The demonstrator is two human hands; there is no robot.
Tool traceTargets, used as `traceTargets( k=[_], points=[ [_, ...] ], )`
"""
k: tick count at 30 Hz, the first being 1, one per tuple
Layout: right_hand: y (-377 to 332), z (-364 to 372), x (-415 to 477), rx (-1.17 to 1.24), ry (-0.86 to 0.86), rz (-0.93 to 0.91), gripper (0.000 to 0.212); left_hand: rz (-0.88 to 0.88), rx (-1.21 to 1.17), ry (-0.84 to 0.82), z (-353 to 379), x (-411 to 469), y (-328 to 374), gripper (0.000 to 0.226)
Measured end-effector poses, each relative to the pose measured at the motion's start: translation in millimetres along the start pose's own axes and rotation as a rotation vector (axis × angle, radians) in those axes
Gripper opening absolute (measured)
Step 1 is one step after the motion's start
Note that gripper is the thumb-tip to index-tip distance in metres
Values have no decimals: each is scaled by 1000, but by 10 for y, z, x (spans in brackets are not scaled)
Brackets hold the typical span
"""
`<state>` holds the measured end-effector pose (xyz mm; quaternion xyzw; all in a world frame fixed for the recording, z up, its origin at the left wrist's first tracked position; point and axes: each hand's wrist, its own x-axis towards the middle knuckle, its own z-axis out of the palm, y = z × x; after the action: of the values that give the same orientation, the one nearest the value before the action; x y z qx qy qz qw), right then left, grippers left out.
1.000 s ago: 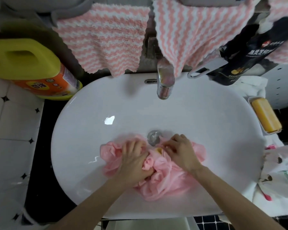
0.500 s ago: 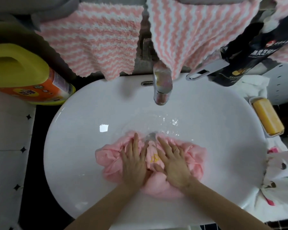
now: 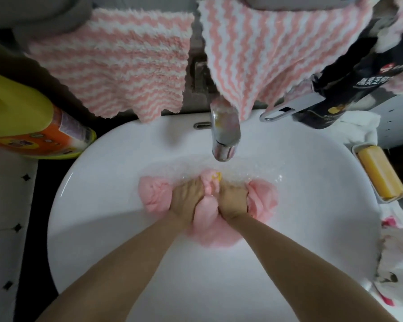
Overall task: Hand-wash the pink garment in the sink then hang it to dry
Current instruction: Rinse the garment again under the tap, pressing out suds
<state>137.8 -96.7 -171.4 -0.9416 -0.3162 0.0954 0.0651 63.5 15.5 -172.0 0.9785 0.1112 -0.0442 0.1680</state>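
The pink garment (image 3: 150,196) lies bunched in the middle of the white sink (image 3: 98,228), wet, under the chrome faucet (image 3: 223,135). My left hand (image 3: 186,201) and my right hand (image 3: 233,201) sit side by side on the bunch, fingers curled down into the cloth, gripping it. A fold of pink cloth bulges up between the two hands. A small yellow patch shows on the garment just beyond my fingers. Water ripples around the garment below the spout.
A yellow and orange detergent jug (image 3: 26,122) lies left of the sink. A yellow soap bar in a dish (image 3: 379,175) sits on the right. Pink-and-white striped towels (image 3: 116,70) hang behind the faucet. A dark bottle (image 3: 349,89) and floral cloth (image 3: 396,259) are at right.
My hands went from flat on the garment to curled and gripping it, and pushed it away toward the faucet. The cloth is more tightly bunched and water now spreads around it.
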Motion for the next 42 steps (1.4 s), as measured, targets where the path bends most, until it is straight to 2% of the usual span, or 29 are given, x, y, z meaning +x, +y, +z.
traceTargets(
  k=[1,2,3,4,6,7,9,11,12,14,16,19,23,25,28,30,32,33,35,36,37,38,40,41,42],
  points=[
    [-4,-48,66,2,-94,36,20,-44,-114,-49,-159,43,37,21],
    [3,-101,131,78,-129,85,18,-162,-225,-123,-310,120,71,10],
    [30,-167,173,204,-138,156,18,-308,-385,-126,-403,190,89,6],
    [61,-260,180,362,-137,236,22,-375,-488,-121,-449,215,86,13],
    [128,-503,98,655,-58,269,29,-293,-648,-32,-600,131,101,39],
    [177,-616,-4,739,-21,230,28,-243,-768,18,-711,5,115,45],
    [262,-831,-265,802,-80,124,29,-222,-894,106,-856,-261,112,47],
    [283,-940,-527,810,-122,67,39,-223,-740,165,-843,-492,46,42],
    [285,-913,-633,758,-44,55,46,-200,-575,150,-763,-565,22,53],
    [248,-696,-776,496,65,-28,59,-85,-240,53,-402,-698,16,87],
    [206,-379,-854,315,-10,-129,75,-54,-67,-24,-105,-794,143,100],
    [174,-55,-841,245,-141,-106,78,-83,-5,4,113,-814,269,79],
    [151,107,-615,139,-39,-144,65,-115,84,87,196,-617,250,63],
    [152,146,-499,109,54,-198,57,-124,70,136,239,-510,223,55],
    [183,179,-303,161,95,-210,46,-99,76,183,260,-335,117,41],
    [146,91,-140,190,55,-191,41,-71,122,126,140,-157,59,34],
    [47,-51,61,168,36,-123,43,-144,20,12,-32,27,16,14],
    [-11,-162,146,201,-37,-17,50,-232,-93,-103,-150,139,27,7],
    [-25,-319,257,451,-141,228,59,-376,-290,-185,-321,286,-2,11],
    [7,-413,277,613,-169,315,56,-379,-380,-190,-430,286,-4,21],
    [63,-519,253,746,-146,365,51,-349,-493,-171,-563,252,6,40],
    [136,-628,188,824,-107,363,45,-306,-639,-117,-712,177,23,56],
    [244,-855,-63,875,-49,251,36,-204,-807,34,-941,-76,77,70],
    [279,-935,-217,844,-2,181,36,-142,-731,126,-951,-208,84,73],
    [313,-947,-351,753,80,124,39,-104,-548,173,-870,-313,76,81]
  ],
)
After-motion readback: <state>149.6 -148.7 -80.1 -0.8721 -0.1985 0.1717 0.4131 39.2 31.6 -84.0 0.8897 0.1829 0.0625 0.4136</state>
